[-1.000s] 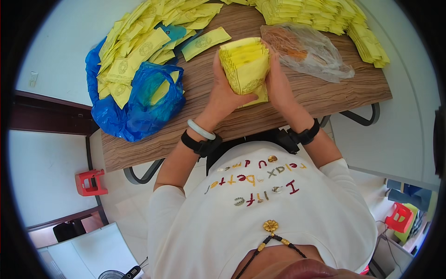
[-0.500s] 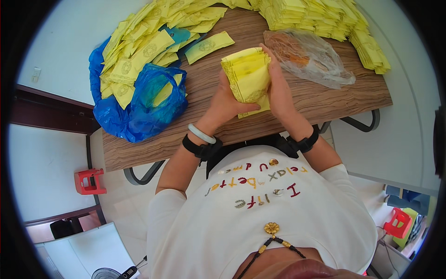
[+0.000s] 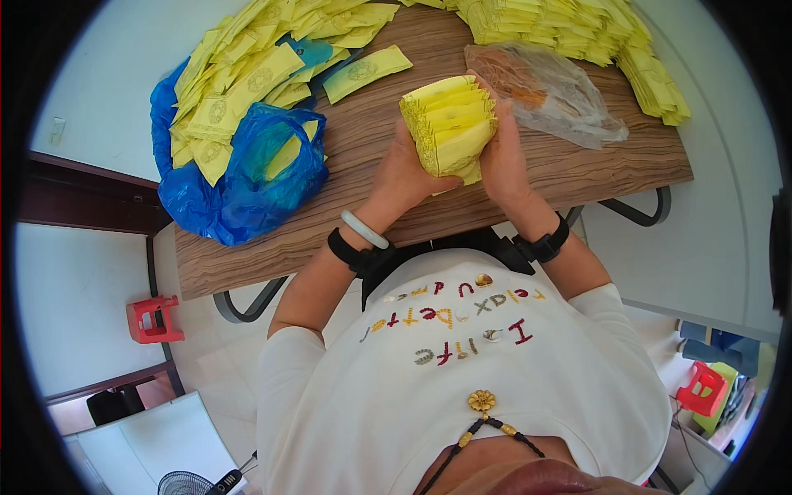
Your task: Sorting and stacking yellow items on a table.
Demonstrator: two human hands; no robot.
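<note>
A thick stack of yellow paper packets stands between my two hands, above the near part of the table, its top edges slightly fanned. My left hand grips it from the left, with the thumb across its lower front. Along the right side my right hand is wrapped round it, fingers partly hidden behind. To the left of the stack a single yellow packet lies on the table. Right behind my right hand is a clear plastic bag with orange-brown rubber bands in it.
A heap of loose yellow packets spills over a blue plastic bag at the left of the wood-grain table. Neat rows of packets line the far right. Red stools and a fan stand on the floor.
The stack has tilted and shifted slightly right in my hands, showing more of its fanned top edges. Both hands still hold it.
</note>
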